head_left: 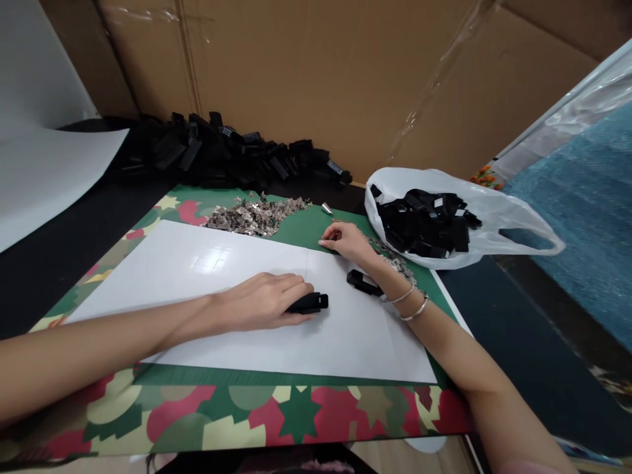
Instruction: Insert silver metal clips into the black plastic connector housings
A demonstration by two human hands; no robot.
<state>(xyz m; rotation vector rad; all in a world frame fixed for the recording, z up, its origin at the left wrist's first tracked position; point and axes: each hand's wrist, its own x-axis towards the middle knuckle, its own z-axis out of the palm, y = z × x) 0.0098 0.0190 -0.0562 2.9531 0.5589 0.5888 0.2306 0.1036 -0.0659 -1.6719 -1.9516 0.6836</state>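
My left hand (266, 300) is closed around a black plastic part (311, 303), whose squared end sticks out past the fingers over a white sheet (197, 276). My right hand (348, 242) hovers near the sheet's far edge, thumb and fingers pinched together; whatever is between them, if anything, is too small to make out. Below the right wrist a second black plastic part (364, 283) lies on the sheet. Beyond the hands a heap of small shiny metal pieces (251, 217) is spread on the green mat (306, 228). More metal pieces (399, 264) lie beside my right forearm.
A white plastic bag (513, 237) at the right holds many black parts (429, 220). Along the cardboard wall (306, 79) runs a pile of black parts (232, 155). One small silver cone (326, 208) stands apart near the metal heap. The patterned table edge (237, 418) is nearest me.
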